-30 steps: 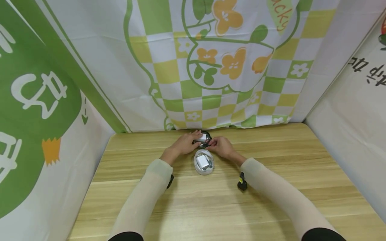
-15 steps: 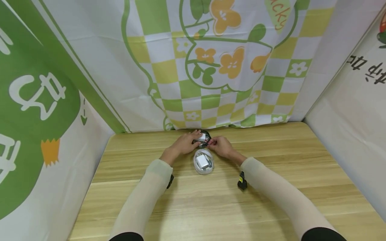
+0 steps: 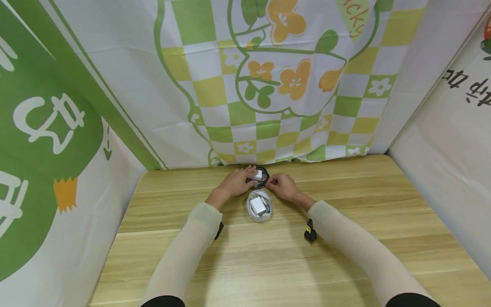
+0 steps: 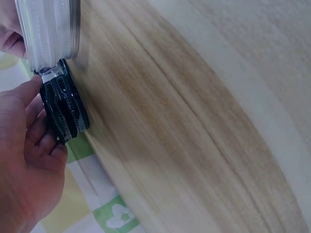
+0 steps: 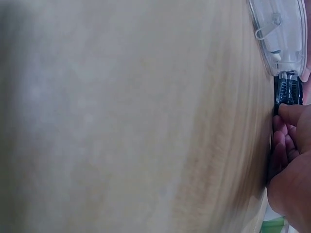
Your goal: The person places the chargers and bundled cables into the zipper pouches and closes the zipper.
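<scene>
At the table's back edge lies a small round clear case with black zipper trim [image 3: 265, 172], a white block showing through its top. My left hand [image 3: 235, 181] holds it from the left; in the left wrist view the thumb and curled fingers [image 4: 47, 141] lie along its black side. On the case's right edge, my right hand [image 3: 284, 186] pinches with thumb and forefinger; the small part between those fingertips is hidden. Just in front sits a second round clear case with pale trim [image 3: 270, 215], holding a white charger plug [image 3: 258, 205] and cable. Its zipper pull [image 5: 268, 28] shows in the right wrist view.
The wooden table [image 3: 261, 264] extends toward me and to both sides. A printed green and yellow checked cloth [image 3: 291, 140] hangs right behind the cases. Printed panels [image 3: 441, 140] stand at left and right.
The right hand's fingertips have shifted very slightly rightward along the black-trimmed case's edge. The left hand and the pale case stay practically in place.
</scene>
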Motion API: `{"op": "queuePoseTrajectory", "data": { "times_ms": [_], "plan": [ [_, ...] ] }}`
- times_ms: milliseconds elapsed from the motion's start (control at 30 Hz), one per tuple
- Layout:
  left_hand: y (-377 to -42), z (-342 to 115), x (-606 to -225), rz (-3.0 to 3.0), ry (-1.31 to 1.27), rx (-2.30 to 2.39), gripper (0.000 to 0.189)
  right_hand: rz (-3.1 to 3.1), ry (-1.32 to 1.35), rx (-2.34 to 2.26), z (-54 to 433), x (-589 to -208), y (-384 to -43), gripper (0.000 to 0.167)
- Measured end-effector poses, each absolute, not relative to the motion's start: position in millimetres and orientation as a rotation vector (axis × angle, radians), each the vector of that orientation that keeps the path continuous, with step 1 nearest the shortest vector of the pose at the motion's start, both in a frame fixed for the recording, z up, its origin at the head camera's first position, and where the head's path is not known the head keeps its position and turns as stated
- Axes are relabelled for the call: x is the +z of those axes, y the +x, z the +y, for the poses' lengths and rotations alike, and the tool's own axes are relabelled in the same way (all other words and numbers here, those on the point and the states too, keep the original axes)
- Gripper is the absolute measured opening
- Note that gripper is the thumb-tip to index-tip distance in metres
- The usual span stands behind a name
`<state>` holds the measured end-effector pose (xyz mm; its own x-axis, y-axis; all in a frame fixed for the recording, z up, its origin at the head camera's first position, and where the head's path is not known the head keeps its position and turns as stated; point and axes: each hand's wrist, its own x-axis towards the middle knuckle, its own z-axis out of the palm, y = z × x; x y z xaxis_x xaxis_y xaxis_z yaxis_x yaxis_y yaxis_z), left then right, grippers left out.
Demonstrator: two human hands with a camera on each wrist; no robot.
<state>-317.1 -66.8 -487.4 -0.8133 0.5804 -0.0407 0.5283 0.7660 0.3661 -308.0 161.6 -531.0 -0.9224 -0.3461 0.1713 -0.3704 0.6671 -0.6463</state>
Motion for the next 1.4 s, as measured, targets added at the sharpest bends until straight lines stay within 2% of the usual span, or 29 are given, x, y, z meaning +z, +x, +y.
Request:
{"op": "queuePoseTrajectory", "data": {
  "times_ms": [567,967,1400],
  "plan": [
    [-321.6,-63.9,-484.1,2.804,0.907,0.468,0.054,-2.824,0.623,1.029,176.3,-520.1,-318.2,0.008],
    [-320.0,-61.7,-483.4,2.812,0.92,0.419,0.056,-2.818,0.51,0.958,176.1,-519.4,-336.1,0.012],
    [-320.9,-63.6,-480.7,2.803,0.898,0.443,0.056,-2.819,0.508,1.039,175.9,-520.4,-335.1,0.013]
  ]
}}
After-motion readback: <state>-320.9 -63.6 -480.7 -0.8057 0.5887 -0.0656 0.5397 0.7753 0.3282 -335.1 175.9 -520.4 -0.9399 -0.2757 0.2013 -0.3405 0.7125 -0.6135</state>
